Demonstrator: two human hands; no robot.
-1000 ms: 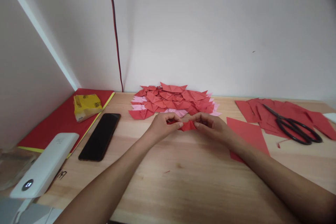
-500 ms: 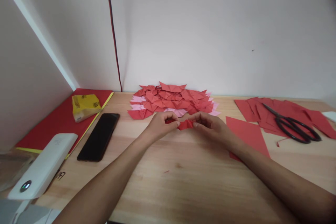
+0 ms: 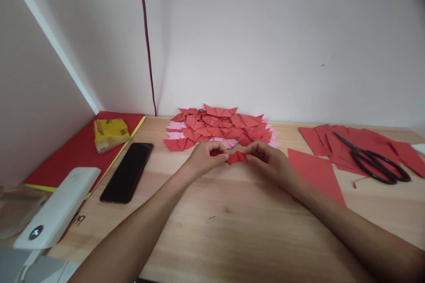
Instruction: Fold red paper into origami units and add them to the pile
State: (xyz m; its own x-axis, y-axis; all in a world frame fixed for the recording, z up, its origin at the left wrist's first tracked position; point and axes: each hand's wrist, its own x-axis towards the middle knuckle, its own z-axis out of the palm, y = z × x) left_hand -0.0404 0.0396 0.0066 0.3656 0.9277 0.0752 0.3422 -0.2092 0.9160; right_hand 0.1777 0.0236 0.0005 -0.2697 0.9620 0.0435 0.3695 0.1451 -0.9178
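Head view: left grip (image 3: 203, 159), right grip (image 3: 271, 161) pinching red paper (image 3: 236, 157).

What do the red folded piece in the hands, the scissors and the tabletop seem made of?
The folded piece looks like matte paper, given its sharp creases. The scissors have dull grey blades, likely metal, and black handles, perhaps plastic or coated metal. The tabletop shows pale, streaky grain, suggesting wood with low sheen, though laminate is possible.
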